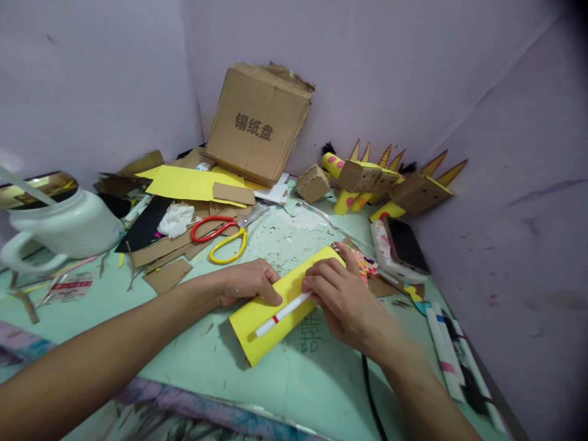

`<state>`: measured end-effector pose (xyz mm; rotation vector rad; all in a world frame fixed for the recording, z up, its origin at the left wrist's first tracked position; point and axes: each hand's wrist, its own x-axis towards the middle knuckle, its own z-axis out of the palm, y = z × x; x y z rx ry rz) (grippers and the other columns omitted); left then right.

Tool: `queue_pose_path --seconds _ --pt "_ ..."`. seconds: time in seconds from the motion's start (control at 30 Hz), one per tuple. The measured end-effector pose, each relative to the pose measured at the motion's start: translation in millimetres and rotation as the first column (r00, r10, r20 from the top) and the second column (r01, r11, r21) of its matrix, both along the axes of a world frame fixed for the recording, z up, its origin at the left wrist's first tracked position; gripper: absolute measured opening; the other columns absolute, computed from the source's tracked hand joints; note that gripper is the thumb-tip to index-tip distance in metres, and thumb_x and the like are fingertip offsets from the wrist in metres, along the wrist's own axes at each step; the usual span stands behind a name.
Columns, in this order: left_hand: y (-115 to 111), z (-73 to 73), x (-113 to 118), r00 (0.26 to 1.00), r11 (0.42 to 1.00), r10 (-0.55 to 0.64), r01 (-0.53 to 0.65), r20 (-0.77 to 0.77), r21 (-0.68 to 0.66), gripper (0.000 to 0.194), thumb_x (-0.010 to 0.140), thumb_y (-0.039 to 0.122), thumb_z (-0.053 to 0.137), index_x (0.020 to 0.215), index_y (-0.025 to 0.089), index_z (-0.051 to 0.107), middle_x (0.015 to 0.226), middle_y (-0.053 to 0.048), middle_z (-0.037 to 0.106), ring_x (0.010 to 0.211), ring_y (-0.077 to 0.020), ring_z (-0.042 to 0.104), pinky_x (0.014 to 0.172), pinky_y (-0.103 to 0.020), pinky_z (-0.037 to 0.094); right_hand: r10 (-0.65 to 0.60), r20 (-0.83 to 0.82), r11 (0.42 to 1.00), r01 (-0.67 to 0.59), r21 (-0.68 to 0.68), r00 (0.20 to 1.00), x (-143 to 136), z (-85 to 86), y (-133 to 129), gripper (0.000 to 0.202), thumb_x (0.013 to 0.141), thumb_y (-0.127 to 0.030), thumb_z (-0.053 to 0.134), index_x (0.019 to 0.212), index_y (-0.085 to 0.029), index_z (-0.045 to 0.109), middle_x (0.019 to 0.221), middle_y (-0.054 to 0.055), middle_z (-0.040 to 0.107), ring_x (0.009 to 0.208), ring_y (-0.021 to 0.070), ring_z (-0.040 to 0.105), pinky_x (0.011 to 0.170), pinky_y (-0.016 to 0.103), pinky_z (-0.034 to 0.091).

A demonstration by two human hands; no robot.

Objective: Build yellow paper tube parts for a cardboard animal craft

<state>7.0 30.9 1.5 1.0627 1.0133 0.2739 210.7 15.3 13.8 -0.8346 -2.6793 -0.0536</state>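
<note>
A yellow paper-covered tube (294, 278) lies slantwise on the pale green tabletop near the front. My left hand (255, 285) grips its far side, thumb pressed on top and the other fingers partly hidden behind it. Over the tube's right part, my right hand (337, 291) is closed around a white marker pen (282, 315) with a red band, whose other end points toward the lower left. The pen's tip is hidden under my fingers. Just beyond the right hand is a patterned, colourful piece (367, 266), partly covered.
Red-and-yellow-handled scissors (227, 236) lie beyond my left hand, beside cardboard scraps and yellow sheets (184, 184). A cardboard box (261, 122) leans at the back. Yellow spiked paper figures (381, 177), a phone (407, 245) and white markers (443, 349) are rightward; a white mug (68, 223) stands left.
</note>
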Motion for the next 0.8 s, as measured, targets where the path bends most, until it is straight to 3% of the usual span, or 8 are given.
queue_pose_path --seconds 0.17,0.37,0.8 --pt "1 -2.6 -4 0.999 0.999 -0.04 0.04 -0.029 0.017 0.013 0.049 0.015 0.063 0.061 0.013 0.067 0.049 0.0 0.062 0.043 -0.0149 0.054 0.043 -0.025 0.038 -0.054 0.021 0.996 0.053 0.07 0.998 22 9.2 6 0.026 0.074 -0.001 0.041 0.086 -0.02 0.054 0.082 0.005 0.062 0.083 0.0215 0.053 0.102 0.058 0.016" --pt "0 -1.7 -3 0.997 0.998 -0.043 0.045 -0.058 0.046 0.014 0.048 0.015 0.062 0.06 0.014 0.068 0.048 0.0 0.062 0.045 -0.0156 0.055 0.045 -0.025 0.04 -0.108 0.069 0.989 0.1 0.11 0.992 39 1.8 12 0.026 0.072 -0.001 0.041 0.084 -0.019 0.055 0.08 0.006 0.063 0.082 0.0235 0.056 0.101 0.06 0.017" --pt "1 -5.1 -3 0.997 0.998 -0.046 0.049 -0.069 0.036 0.011 0.048 0.015 0.061 0.059 0.014 0.066 0.05 0.001 0.062 0.043 -0.0134 0.053 0.044 -0.024 0.039 -0.104 0.1 0.994 0.099 0.051 0.99 32 -3.2 17 0.029 0.073 0.0 0.04 0.088 -0.018 0.058 0.079 0.005 0.061 0.082 0.0219 0.053 0.102 0.057 0.018"
